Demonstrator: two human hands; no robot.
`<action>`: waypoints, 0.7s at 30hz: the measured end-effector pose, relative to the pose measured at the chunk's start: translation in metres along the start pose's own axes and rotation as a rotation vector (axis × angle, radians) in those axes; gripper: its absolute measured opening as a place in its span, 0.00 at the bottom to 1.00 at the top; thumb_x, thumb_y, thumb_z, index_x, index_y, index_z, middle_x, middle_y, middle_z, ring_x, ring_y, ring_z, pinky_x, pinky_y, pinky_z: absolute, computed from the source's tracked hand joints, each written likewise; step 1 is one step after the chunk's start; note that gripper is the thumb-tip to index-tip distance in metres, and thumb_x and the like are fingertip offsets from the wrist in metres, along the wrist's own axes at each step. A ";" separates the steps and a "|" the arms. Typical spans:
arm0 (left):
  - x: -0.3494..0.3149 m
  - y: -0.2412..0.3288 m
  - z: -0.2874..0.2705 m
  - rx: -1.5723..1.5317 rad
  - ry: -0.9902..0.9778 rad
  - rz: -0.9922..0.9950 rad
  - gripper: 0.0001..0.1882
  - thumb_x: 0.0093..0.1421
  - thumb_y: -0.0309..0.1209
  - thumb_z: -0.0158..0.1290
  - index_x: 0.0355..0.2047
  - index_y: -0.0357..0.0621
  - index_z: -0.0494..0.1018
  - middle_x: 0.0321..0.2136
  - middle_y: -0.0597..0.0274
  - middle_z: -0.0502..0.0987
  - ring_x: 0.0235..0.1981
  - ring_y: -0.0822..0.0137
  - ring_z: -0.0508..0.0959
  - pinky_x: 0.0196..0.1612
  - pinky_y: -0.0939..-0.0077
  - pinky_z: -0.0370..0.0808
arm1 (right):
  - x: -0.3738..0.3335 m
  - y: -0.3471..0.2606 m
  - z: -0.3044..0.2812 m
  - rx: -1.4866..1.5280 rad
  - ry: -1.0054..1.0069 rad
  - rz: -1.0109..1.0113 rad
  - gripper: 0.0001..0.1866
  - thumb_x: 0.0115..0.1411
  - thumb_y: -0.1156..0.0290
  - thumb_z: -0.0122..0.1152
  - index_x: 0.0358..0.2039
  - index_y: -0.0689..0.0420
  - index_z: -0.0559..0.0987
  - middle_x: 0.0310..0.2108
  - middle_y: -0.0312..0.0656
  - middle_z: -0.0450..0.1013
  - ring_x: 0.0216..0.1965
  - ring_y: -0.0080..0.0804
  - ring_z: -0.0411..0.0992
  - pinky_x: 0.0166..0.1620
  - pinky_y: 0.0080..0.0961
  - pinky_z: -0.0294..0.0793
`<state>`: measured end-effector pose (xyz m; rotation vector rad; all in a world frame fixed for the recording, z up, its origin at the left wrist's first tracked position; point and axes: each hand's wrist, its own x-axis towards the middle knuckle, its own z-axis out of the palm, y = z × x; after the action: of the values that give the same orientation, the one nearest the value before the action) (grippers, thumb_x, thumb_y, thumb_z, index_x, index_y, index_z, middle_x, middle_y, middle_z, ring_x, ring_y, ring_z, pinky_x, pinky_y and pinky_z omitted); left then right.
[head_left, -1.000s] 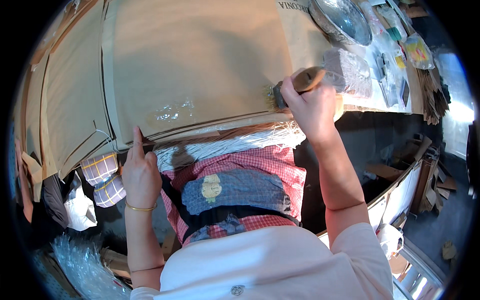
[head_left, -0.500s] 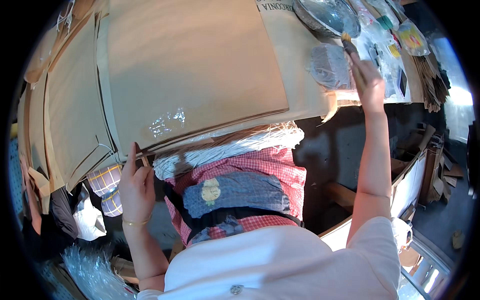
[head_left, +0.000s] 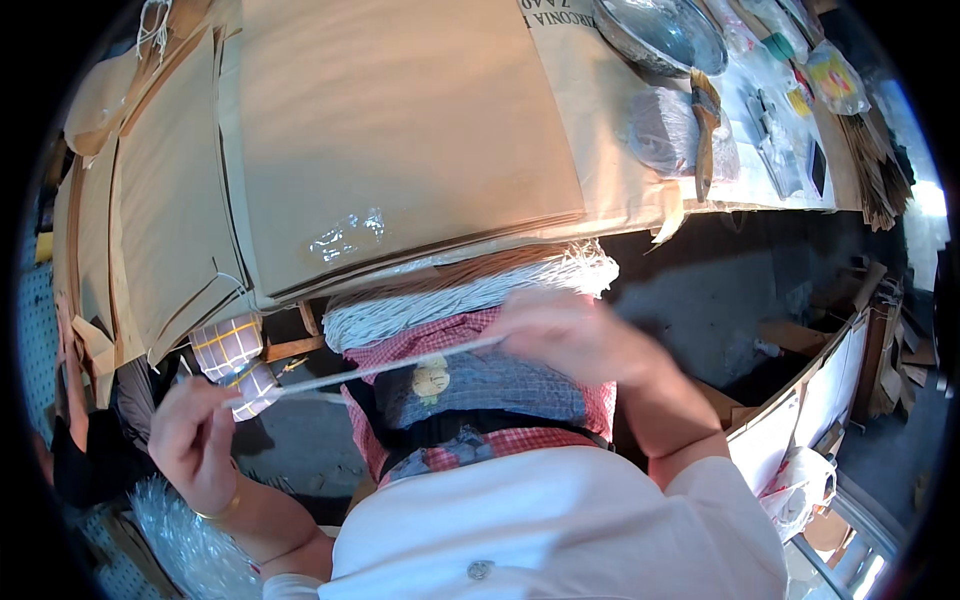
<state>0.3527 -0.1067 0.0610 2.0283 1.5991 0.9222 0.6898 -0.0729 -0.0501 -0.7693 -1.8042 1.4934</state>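
Note:
A white cord (head_left: 400, 363) is stretched taut above my lap. My left hand (head_left: 195, 440) pinches its left end, left of the checked cloth, and my right hand (head_left: 565, 330), smeared by motion, is closed on its right end. Just beyond the right hand, a bundle of white cords (head_left: 430, 308) lies along the table edge. A stack of brown paper sheets (head_left: 400, 130) covers the table's middle, with a shiny wet patch (head_left: 345, 236) near its front edge. A wooden-handled brush (head_left: 705, 140) rests on a clear plastic-wrapped lump (head_left: 660, 130), bristles toward the metal bowl (head_left: 655, 50).
More brown sheets (head_left: 170, 200) lie at the left. Plastic bags (head_left: 838, 80) and a phone (head_left: 818, 168) are on the right side of the table. Another person's arm (head_left: 76, 380) shows at far left. A cardboard box (head_left: 800, 385) stands at lower right.
My right hand has let go of the brush and come down to my lap, where it now holds a cord. My left hand has left the sheets' corner, moving down and left, and grips the cord's other end.

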 end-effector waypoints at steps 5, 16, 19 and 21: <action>0.025 -0.059 0.012 0.036 -0.072 -0.198 0.06 0.57 0.19 0.49 0.33 0.33 0.75 0.20 0.68 0.66 0.22 0.78 0.62 0.25 0.84 0.58 | 0.001 -0.027 -0.088 -0.207 0.298 0.231 0.06 0.54 0.79 0.59 0.33 0.62 0.81 0.25 0.34 0.73 0.29 0.19 0.69 0.33 0.19 0.67; 0.040 -0.161 0.086 -0.343 -0.135 -0.472 0.06 0.52 0.21 0.56 0.32 0.35 0.77 0.25 0.66 0.74 0.27 0.75 0.73 0.35 0.82 0.71 | 0.032 0.068 -0.097 -0.136 0.429 0.470 0.03 0.49 0.79 0.62 0.25 0.63 0.77 0.18 0.31 0.68 0.19 0.14 0.64 0.20 0.12 0.61; 0.040 -0.158 0.089 -0.109 -0.077 -0.252 0.05 0.49 0.20 0.57 0.29 0.37 0.77 0.28 0.63 0.73 0.29 0.70 0.74 0.35 0.76 0.71 | 0.032 0.072 -0.096 -0.215 0.417 0.422 0.04 0.48 0.80 0.62 0.23 0.61 0.75 0.17 0.28 0.64 0.17 0.13 0.63 0.18 0.12 0.57; 0.044 -0.137 0.091 0.224 0.003 -0.063 0.07 0.47 0.20 0.57 0.29 0.39 0.76 0.29 0.62 0.72 0.31 0.65 0.75 0.34 0.72 0.71 | 0.032 0.064 -0.095 -0.021 0.395 0.556 0.06 0.48 0.80 0.63 0.22 0.58 0.73 0.17 0.27 0.62 0.17 0.13 0.62 0.18 0.12 0.57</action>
<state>0.3268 -0.0197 -0.0837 2.1082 1.8288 0.7528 0.7477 0.0202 -0.0967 -1.5489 -1.3671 1.5089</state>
